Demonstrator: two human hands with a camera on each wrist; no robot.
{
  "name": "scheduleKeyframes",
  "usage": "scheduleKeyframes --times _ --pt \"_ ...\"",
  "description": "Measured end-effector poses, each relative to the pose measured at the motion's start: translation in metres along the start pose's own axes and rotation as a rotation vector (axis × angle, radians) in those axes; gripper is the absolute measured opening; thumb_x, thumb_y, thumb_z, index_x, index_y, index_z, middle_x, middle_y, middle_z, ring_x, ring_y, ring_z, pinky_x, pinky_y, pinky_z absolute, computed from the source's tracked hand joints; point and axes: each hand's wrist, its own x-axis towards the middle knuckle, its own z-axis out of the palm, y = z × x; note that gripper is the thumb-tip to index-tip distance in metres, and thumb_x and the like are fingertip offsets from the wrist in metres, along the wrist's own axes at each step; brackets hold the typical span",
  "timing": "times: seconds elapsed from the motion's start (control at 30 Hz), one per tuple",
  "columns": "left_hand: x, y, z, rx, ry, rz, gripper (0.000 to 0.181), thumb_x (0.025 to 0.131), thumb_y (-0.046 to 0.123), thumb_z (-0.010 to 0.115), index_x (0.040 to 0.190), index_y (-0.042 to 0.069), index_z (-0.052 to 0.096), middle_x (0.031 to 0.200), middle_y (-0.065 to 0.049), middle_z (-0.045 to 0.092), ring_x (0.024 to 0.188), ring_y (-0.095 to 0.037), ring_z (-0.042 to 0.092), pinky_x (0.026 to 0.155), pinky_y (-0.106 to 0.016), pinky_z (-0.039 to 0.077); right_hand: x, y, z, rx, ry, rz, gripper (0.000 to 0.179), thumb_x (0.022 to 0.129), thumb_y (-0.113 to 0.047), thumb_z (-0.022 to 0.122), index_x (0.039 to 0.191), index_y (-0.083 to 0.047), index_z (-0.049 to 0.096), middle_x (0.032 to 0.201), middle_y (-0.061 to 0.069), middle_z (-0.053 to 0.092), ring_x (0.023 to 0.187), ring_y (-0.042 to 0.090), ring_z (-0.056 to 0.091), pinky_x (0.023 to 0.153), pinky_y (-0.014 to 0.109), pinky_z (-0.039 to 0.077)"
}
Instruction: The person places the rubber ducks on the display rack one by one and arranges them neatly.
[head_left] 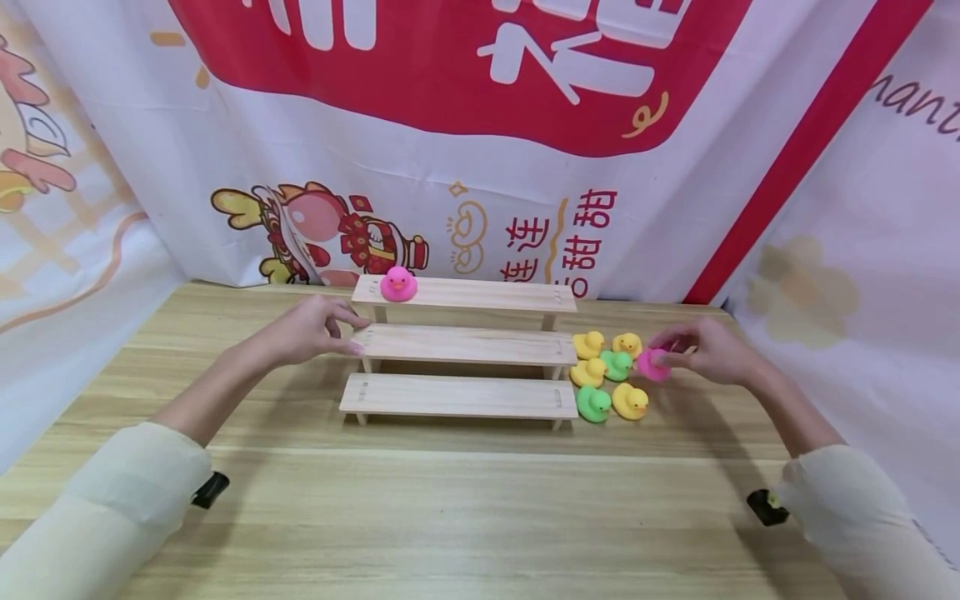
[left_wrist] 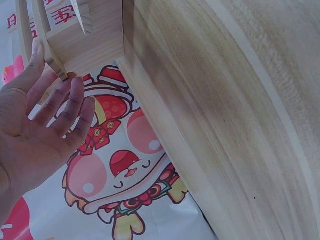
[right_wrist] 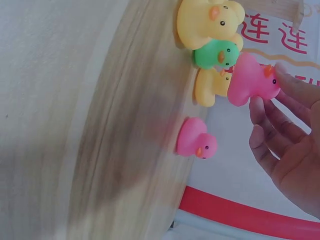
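Note:
A three-tier wooden stand (head_left: 465,343) stands on the table, with one pink rubber duck (head_left: 398,285) on the left of its top tier. My left hand (head_left: 318,329) holds the left end of the middle tier, thumb at the front edge and forefinger at the back. In the right wrist view, my right hand (right_wrist: 295,145) pinches a pink rubber duck (right_wrist: 254,80) between thumb and fingers, above the table. Another pink duck (right_wrist: 195,139) sits on the table below that hand. Yellow ducks (head_left: 630,401) and green ducks (head_left: 593,403) cluster beside the stand's right end.
The wooden table (head_left: 450,508) reaches toward me in front of the stand. Behind it hangs a printed white and red cloth (head_left: 420,158), and more cloth (head_left: 862,275) closes off the right side. The ducks nearest the stand sit close against its right end.

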Motion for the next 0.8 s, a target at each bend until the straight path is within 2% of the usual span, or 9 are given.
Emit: scheduleKeyframes --times 0.13,0.4,0.53,0.8 --pt "-0.001 0.001 0.000 0.002 -0.003 -0.004 0.044 0.086 0.012 0.086 0.124 -0.006 0.072 0.119 -0.022 0.069 0.072 -0.020 0.060 0.058 -0.028 0.049 0.003 -0.006 -0.001 0.006 0.002 0.012 0.020 0.089 -0.010 0.083 0.107 -0.001 0.078 0.094 0.004 0.077 0.078 0.016 0.070 0.067 0.025 0.057" --pt "-0.001 0.000 0.000 0.004 -0.001 -0.007 0.046 0.086 0.015 0.086 0.125 -0.004 0.072 0.120 -0.021 0.069 0.074 -0.020 0.060 0.059 -0.029 0.050 0.011 -0.021 -0.006 -0.003 0.012 0.095 0.024 0.093 -0.013 0.079 0.115 -0.003 0.077 0.106 0.011 0.075 0.097 0.034 0.075 0.071 0.024 0.059" --pt "-0.001 -0.002 0.000 0.006 0.006 0.016 0.044 0.086 0.014 0.086 0.124 -0.005 0.072 0.117 -0.019 0.070 0.078 -0.020 0.063 0.063 -0.029 0.052 0.014 -0.028 -0.008 0.048 0.009 0.108 0.027 0.095 -0.016 0.078 0.118 -0.002 0.076 0.109 0.015 0.075 0.094 0.035 0.075 0.067 0.026 0.057" --pt "0.000 -0.002 0.001 0.014 0.009 0.019 0.045 0.086 0.014 0.086 0.124 -0.005 0.072 0.119 -0.021 0.070 0.079 -0.020 0.064 0.064 -0.029 0.053 0.020 -0.040 -0.011 0.103 0.021 0.105 0.035 0.093 -0.014 0.079 0.124 0.000 0.073 0.118 0.021 0.073 0.103 0.038 0.074 0.074 0.025 0.060"
